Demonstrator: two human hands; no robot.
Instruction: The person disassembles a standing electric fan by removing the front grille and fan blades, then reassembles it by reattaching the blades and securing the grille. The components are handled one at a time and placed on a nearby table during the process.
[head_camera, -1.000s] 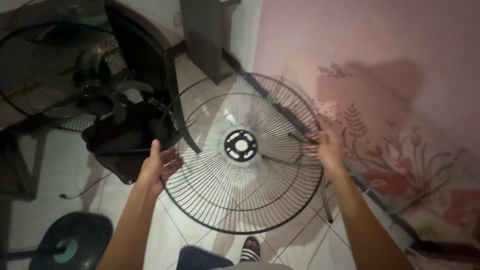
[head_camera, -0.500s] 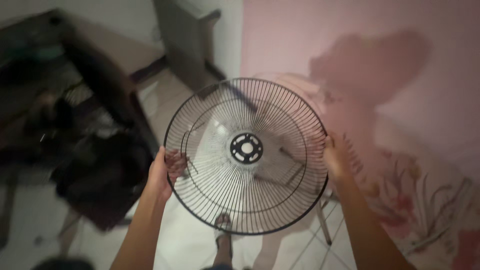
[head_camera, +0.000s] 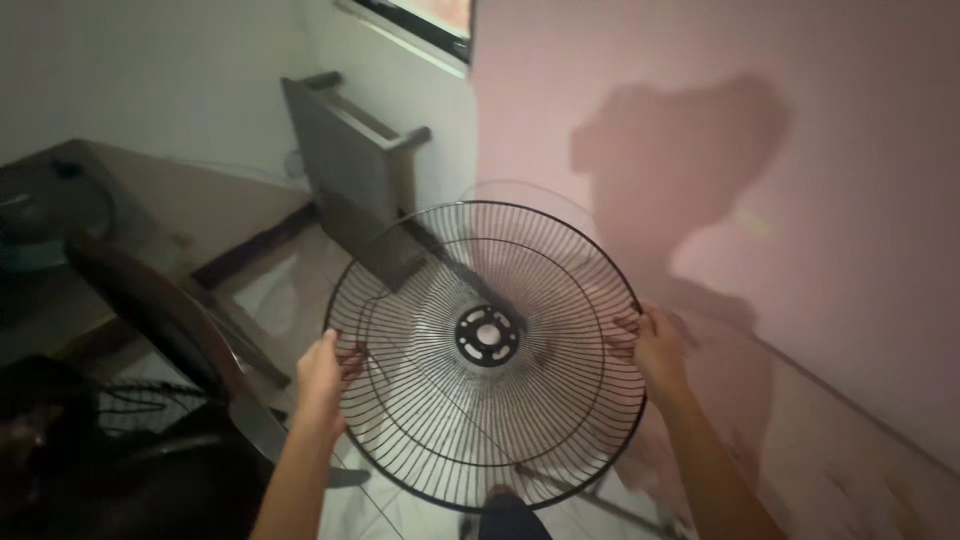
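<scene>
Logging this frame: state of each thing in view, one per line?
Fan guard: off the fan, held up in the air, tilted toward the camera.
Left hand: closed on the guard's left rim.
Right hand: closed on the guard's right rim.
Chair: upright, at left, untouched.

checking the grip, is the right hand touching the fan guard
Touching: the head view shows the right hand with fingers curled over the rim of the fan guard.

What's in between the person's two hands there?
In the head view, the round black wire fan guard spans the stretch. The left hand grips its left rim, the right hand its right rim, and the black centre hub sits midway.
</scene>
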